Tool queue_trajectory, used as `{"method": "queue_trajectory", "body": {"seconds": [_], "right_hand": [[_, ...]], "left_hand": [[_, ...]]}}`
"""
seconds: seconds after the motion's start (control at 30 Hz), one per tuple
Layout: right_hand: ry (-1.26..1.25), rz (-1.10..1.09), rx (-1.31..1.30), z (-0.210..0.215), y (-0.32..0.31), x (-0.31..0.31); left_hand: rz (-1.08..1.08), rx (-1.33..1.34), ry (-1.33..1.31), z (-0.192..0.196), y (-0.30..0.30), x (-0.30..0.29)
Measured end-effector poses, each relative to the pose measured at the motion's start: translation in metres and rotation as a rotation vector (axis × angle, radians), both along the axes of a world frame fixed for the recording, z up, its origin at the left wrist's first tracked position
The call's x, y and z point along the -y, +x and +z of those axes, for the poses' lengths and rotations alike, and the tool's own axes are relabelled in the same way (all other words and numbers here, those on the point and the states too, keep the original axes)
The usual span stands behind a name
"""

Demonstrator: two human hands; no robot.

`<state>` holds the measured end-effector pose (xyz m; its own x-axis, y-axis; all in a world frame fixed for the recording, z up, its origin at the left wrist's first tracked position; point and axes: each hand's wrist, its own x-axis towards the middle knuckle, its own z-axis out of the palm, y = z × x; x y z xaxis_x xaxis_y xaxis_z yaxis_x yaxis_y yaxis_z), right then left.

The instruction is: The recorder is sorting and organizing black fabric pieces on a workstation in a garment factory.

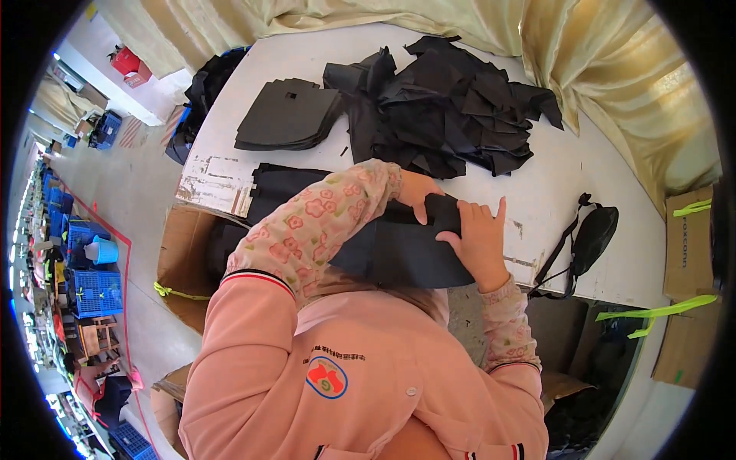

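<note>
My left hand [418,193] and my right hand [479,238] both grip a folded black fabric piece [446,215] held just above a flat pile of black fabric pieces [399,253] at the table's near edge. My left forearm, in a floral sleeve cover, crosses over that pile. A neat stack of cut black pieces [287,115] lies at the far left of the white table [567,184]. A loose heap of black fabric scraps [445,107] lies in the far middle.
A black waist bag [590,238] with a strap hangs at the table's right edge. Cardboard boxes [184,261] stand under and beside the table. Beige curtains [613,69] hang behind. Blue crates [96,291] line the floor at left.
</note>
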<state>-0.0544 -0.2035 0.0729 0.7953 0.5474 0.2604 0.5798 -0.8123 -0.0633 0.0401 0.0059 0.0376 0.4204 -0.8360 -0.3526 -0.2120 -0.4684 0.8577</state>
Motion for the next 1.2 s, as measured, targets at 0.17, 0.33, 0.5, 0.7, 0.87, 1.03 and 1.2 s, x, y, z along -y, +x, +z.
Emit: {"method": "queue_trajectory", "body": {"seconds": [0.17, 0.33, 0.5, 0.7, 0.87, 1.03, 1.2], "right_hand": [[-0.005, -0.067, -0.028, -0.009, 0.000, -0.003], [0.007, -0.091, -0.052, -0.011, -0.001, -0.005], [0.045, -0.115, -0.060, -0.014, -0.002, -0.004], [0.041, -0.140, -0.112, -0.021, -0.003, -0.003], [0.077, -0.148, -0.120, -0.022, -0.001, 0.002], [0.095, -0.145, -0.137, -0.020, -0.002, 0.003], [0.065, -0.150, -0.115, -0.023, -0.001, 0.004]], "left_hand": [[0.022, -0.004, -0.035, 0.000, -0.003, -0.002], [0.023, -0.082, -0.097, -0.006, -0.005, -0.004], [-0.024, -0.086, -0.119, 0.001, -0.004, 0.000], [-0.080, 0.046, -0.013, -0.003, -0.007, 0.007], [-0.025, 0.099, 0.066, 0.006, -0.003, 0.008], [-0.033, 0.016, -0.007, -0.003, -0.002, 0.006], [-0.041, -0.003, -0.050, -0.006, -0.001, 0.008]]}}
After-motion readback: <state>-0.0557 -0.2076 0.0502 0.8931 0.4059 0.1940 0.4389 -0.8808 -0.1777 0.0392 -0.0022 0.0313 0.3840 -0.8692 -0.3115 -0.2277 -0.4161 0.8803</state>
